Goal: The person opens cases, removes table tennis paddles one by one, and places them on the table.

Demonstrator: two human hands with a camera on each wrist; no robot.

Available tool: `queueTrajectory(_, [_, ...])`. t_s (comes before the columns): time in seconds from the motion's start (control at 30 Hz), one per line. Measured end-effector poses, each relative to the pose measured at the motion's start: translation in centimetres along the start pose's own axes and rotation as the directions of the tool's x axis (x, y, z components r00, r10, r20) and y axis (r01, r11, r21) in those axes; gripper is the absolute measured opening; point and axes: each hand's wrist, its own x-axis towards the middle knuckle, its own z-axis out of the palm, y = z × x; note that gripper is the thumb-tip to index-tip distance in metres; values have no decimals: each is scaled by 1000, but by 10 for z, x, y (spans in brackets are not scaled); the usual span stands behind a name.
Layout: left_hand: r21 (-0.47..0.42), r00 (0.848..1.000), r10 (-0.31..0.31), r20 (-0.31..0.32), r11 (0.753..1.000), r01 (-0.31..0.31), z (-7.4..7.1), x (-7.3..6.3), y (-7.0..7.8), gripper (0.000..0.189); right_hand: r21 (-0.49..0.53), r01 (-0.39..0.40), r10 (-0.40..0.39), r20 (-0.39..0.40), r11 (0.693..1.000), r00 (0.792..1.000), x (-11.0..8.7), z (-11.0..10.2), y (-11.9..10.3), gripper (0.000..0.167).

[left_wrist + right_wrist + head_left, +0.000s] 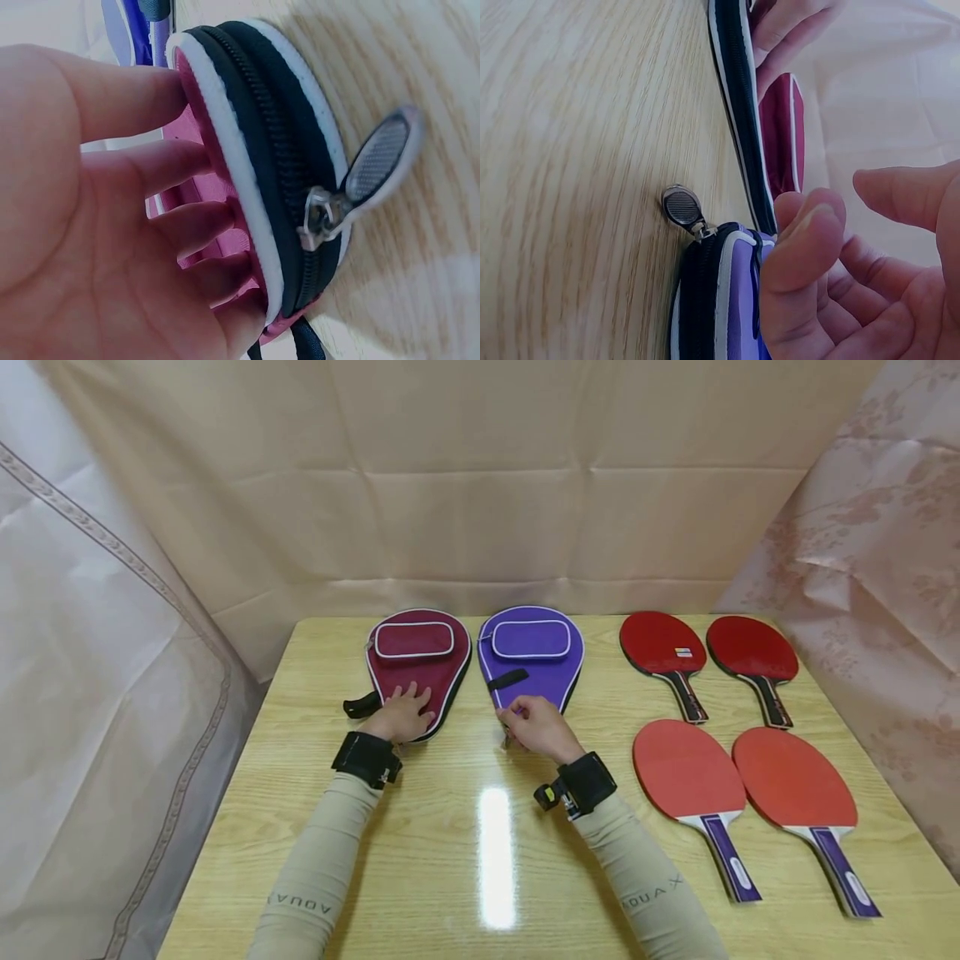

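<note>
A maroon table tennis bat case (414,672) with white piping lies flat near the table's back edge. My left hand (401,714) rests on its narrow lower part, fingers spread. The left wrist view shows the case's black zip and metal zip pull (379,157) beside the fingertips. Just to the right lies a purple bat case (531,672). My right hand (542,727) is at its narrow end, fingers loosely bent. In the right wrist view, thumb and forefinger stand apart with nothing between them, near the purple case's zip pull (681,206).
On the right are two dark-red bats, one left (660,643) and one right (752,650). Nearer lie two lighter red bats with purple handles, one left (690,768) and one right (795,777). A cloth curtain (465,485) hangs behind the wooden table (420,877).
</note>
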Motion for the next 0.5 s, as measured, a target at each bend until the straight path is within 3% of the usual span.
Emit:
queueTrajectory(0.3, [-1,1000,-9,-7,1000,9,1,2,1,58,3,2,-2,3,1000,1000,0,0,6,33])
queueTrajectory(0.5, [6,998,22,-58,1000,-22,9,6,-2,56,-3,-15,15,10,1000,1000,0,0,10,34])
